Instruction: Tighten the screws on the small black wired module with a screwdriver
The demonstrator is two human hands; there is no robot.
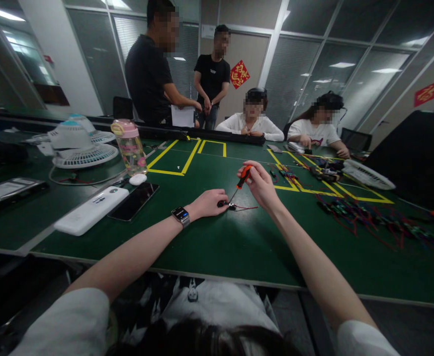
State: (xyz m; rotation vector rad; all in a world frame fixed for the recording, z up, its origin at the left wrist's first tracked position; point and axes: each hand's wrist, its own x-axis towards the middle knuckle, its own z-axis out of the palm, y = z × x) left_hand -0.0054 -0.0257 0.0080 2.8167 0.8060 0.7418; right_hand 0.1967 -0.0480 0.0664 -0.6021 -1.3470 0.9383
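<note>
My left hand (208,202), with a smartwatch (181,215) on the wrist, rests on the green table (217,247) and pinches a small black part (227,204) with thin red wires trailing to the right. My right hand (261,185) is raised just above it, closed round a small screwdriver with an orange handle (244,176). The screwdriver's tip points down at the black part.
A white power bank (91,210), a dark phone (133,201) and a pink-capped bottle (130,146) lie at the left, with white fans (79,143) behind. Heaps of red wired parts (368,217) spread at the right. Several people stand or sit at the far side.
</note>
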